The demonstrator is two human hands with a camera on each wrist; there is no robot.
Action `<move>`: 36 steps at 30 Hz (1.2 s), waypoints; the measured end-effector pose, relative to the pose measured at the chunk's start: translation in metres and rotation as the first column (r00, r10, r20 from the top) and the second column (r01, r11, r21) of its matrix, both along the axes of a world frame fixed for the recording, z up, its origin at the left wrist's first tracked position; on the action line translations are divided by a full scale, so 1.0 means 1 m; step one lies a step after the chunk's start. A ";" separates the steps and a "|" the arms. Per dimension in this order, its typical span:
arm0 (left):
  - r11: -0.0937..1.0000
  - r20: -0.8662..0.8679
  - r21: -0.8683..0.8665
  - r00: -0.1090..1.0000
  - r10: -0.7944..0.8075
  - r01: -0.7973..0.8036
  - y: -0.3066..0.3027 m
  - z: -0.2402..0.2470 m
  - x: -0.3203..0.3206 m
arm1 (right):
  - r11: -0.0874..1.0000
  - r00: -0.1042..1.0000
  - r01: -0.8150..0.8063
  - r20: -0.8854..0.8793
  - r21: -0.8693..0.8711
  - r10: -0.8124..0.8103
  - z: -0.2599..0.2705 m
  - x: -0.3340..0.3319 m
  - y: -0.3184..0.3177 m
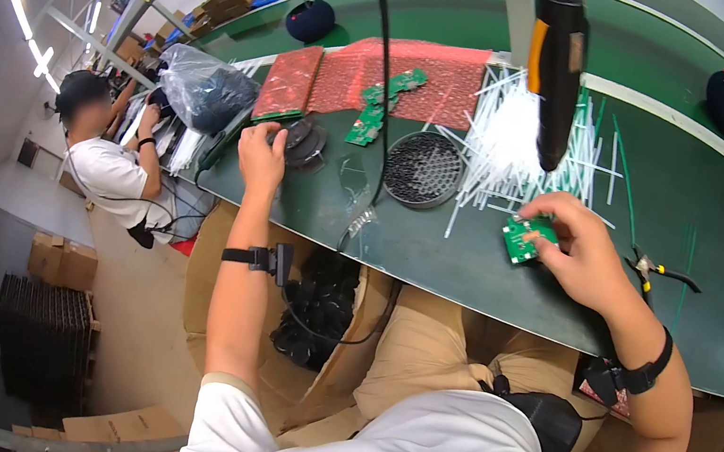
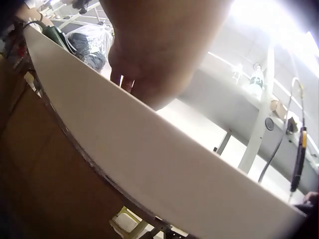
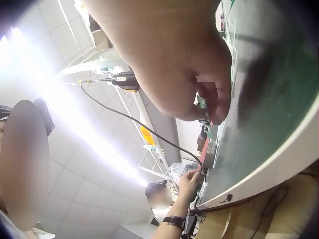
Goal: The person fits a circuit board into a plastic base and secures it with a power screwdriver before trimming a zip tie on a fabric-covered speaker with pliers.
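In the head view, my right hand (image 1: 578,253) pinches a small green circuit board (image 1: 522,241) between thumb and fingers above the bench. The right wrist view shows the board (image 3: 203,112) edge-on at the fingertips of that hand (image 3: 199,79). At the left, my left hand (image 1: 261,157) has its thumb and fingertips at the edge of a dark round part (image 1: 300,137), apparently pinching it; another dark disc lies against it. The left wrist view shows the left hand (image 2: 129,69) beyond the bench edge, its fingertips mostly hidden.
White strips (image 1: 514,146) lie behind a round black tray (image 1: 424,169). Red bubble wrap (image 1: 448,82) and loose green boards (image 1: 368,122) are at the back left. A screwdriver (image 1: 555,76) hangs overhead. Pliers (image 1: 647,269) lie at right; another person (image 1: 110,155) works at left.
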State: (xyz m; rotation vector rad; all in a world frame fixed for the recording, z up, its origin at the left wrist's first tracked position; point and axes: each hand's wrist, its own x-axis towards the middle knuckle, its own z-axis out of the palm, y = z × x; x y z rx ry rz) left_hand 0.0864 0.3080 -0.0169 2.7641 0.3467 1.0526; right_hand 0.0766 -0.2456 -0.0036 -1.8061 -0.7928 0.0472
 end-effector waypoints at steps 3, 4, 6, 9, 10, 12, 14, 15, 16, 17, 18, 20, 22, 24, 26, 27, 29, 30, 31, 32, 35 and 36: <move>0.986 -0.151 -0.054 0.977 0.148 -0.158 0.029 -0.006 0.016 | 0.996 0.999 -0.032 -0.009 -0.086 0.031 0.015 -0.005 0.000; 0.985 -0.149 -0.055 0.977 0.154 -0.164 0.036 -0.008 0.018 | 0.983 0.997 -0.042 -0.070 -0.180 0.030 0.021 -0.007 0.000; 0.922 -0.253 -0.360 0.966 0.049 -0.142 0.046 -0.012 0.025 | 0.988 0.999 -0.045 -0.022 -0.145 0.042 0.015 -0.008 0.001; 0.889 -0.228 -0.425 0.970 0.080 -0.173 0.067 -0.023 0.034 | 0.968 0.989 -0.034 0.134 -0.248 0.069 0.015 -0.007 0.001; 0.845 -0.230 -0.496 0.969 0.093 -0.199 0.075 -0.026 0.037 | 0.965 0.990 -0.018 0.133 -0.260 0.054 0.015 -0.008 0.001; 0.766 -0.107 -0.633 0.992 0.062 -0.116 0.071 -0.015 0.028 | 0.961 0.991 0.003 0.126 -0.276 0.033 0.016 -0.008 -0.001; 0.511 0.081 -0.854 0.995 -0.054 0.097 0.030 0.021 -0.002 | 0.982 0.999 0.024 0.046 -0.186 -0.016 0.019 -0.008 -0.003; 0.420 0.120 -0.893 0.985 -0.122 0.161 0.020 0.031 -0.019 | 0.980 0.999 0.037 0.039 -0.193 -0.030 0.019 -0.007 -0.004; 0.304 0.202 -0.918 0.960 -0.195 0.255 -0.002 0.041 -0.037 | 0.986 0.998 0.058 0.041 -0.155 -0.053 0.018 -0.005 -0.004; 0.319 0.184 -0.914 0.956 -0.228 0.252 -0.027 0.048 -0.059 | 0.990 0.996 0.077 0.043 -0.117 -0.072 0.017 -0.004 -0.005; 0.286 0.157 -0.930 0.953 -0.258 0.231 -0.059 0.057 -0.079 | 0.989 0.996 0.084 0.033 -0.125 -0.080 0.019 -0.005 -0.003; 0.338 0.082 -0.920 0.941 -0.330 0.198 -0.144 0.064 -0.110 | 0.976 0.955 0.208 -0.203 -0.065 -0.217 0.020 -0.007 0.000; 0.196 0.091 -0.958 0.874 -0.478 0.208 -0.198 0.049 -0.126 | 0.981 0.952 0.172 -0.239 -0.091 -0.190 0.017 -0.006 0.001; 0.110 0.079 -0.981 0.844 -0.531 0.161 -0.239 0.027 -0.126 | 0.985 0.859 0.172 -0.489 -0.003 -0.151 0.023 -0.008 0.004; 0.312 -0.053 -0.937 0.818 -0.573 0.158 -0.266 0.012 -0.118 | 0.990 0.855 0.137 -0.506 0.012 -0.112 0.018 -0.008 0.004; 0.394 -0.086 -0.901 0.819 -0.567 0.179 -0.276 0.012 -0.119 | 0.989 0.852 0.137 -0.516 0.051 -0.091 0.019 -0.008 0.004; 0.470 -0.117 -0.859 0.815 -0.568 0.204 -0.290 0.024 -0.124 | 0.985 0.847 0.148 -0.525 0.088 -0.080 0.021 -0.009 0.004; 0.484 -0.116 -0.839 0.789 -0.604 0.247 -0.296 0.032 -0.127 | 0.983 0.846 0.158 -0.526 0.089 -0.088 0.021 -0.009 0.004; 0.497 -0.118 -0.818 0.762 -0.636 0.288 -0.300 0.036 -0.130 | 0.982 0.844 0.166 -0.528 0.091 -0.094 0.020 -0.008 0.004; 0.496 -0.121 -0.820 0.760 -0.639 0.286 -0.303 0.040 -0.133 | 0.981 0.841 0.170 -0.532 0.089 -0.097 0.019 -0.008 0.004; 0.683 -0.274 -0.590 0.689 -0.671 0.430 -0.303 0.044 -0.138 | 0.964 0.874 0.254 -0.446 0.078 -0.194 0.014 -0.006 0.004; 0.683 -0.278 -0.591 0.687 -0.671 0.428 -0.304 0.042 -0.141 | 0.970 0.881 0.237 -0.435 0.061 -0.188 0.013 -0.004 0.003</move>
